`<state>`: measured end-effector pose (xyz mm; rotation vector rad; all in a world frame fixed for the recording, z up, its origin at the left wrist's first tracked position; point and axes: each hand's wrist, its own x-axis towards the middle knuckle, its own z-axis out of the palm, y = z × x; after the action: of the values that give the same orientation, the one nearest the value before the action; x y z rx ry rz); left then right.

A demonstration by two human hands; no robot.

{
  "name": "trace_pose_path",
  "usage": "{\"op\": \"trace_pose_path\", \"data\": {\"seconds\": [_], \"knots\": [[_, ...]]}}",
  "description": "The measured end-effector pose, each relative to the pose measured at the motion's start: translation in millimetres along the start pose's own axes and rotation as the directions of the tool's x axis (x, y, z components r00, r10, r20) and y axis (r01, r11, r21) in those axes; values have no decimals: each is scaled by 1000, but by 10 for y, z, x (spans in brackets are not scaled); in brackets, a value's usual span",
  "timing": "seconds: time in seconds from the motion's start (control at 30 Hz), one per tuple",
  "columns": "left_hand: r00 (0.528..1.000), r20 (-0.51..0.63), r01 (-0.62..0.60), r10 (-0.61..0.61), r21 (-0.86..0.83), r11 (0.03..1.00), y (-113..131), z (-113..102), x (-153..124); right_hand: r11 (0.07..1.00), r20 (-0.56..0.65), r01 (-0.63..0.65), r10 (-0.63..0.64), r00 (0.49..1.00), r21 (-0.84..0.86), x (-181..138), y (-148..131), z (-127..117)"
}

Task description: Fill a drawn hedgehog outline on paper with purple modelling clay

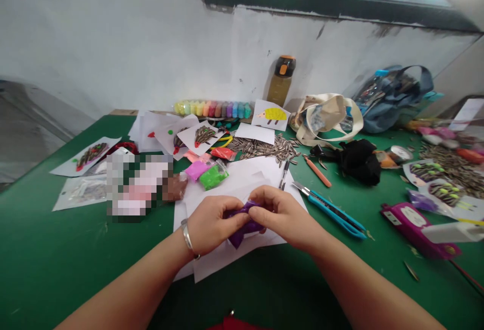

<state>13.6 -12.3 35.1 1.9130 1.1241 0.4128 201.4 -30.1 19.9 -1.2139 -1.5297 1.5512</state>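
My left hand point(212, 224) and my right hand point(282, 214) meet over white sheets of paper point(227, 257) near the table's front. Both pinch a lump of purple clay point(242, 231) held between them, fingers curled around it. A silver bracelet point(187, 239) circles my left wrist. Small bags of pink clay point(195, 169) and green clay point(214, 176) lie just beyond my hands on the paper.
On the green table point(56, 259) lie a blue utility knife point(330, 210), a pile of sunflower seeds point(264, 147), seed pictures on paper point(202, 135), a row of coloured clay bags point(212, 108), a bottle point(282, 80), a cloth bag point(327, 115) and a purple box point(418, 223).
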Motion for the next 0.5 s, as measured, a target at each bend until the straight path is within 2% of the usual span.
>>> {"op": "trace_pose_path", "data": {"seconds": [0.07, 0.17, 0.27, 0.33, 0.5], "knots": [[1000, 24, -15, 16, -17, 1000, 3, -2, -4, 1000, 4, 22, -22, 1000, -10, -12, -14, -11], [998, 48, -45, 45, -4, 999, 10, 13, -8, 985, -62, 43, -54, 997, -169, -21, -23, 21], [997, 47, -57, 56, 15, 998, 12, 28, -9, 970, -118, 42, -72, 990, -239, -16, -31, 58], [998, 32, -58, 57, 31, 998, 10, 29, -9, 974, -120, 29, -57, 991, -226, -9, -44, 53], [998, -9, -55, 56, 46, 997, 12, 11, -18, 988, -34, 6, -12, 999, -156, -12, -81, -11]]}}
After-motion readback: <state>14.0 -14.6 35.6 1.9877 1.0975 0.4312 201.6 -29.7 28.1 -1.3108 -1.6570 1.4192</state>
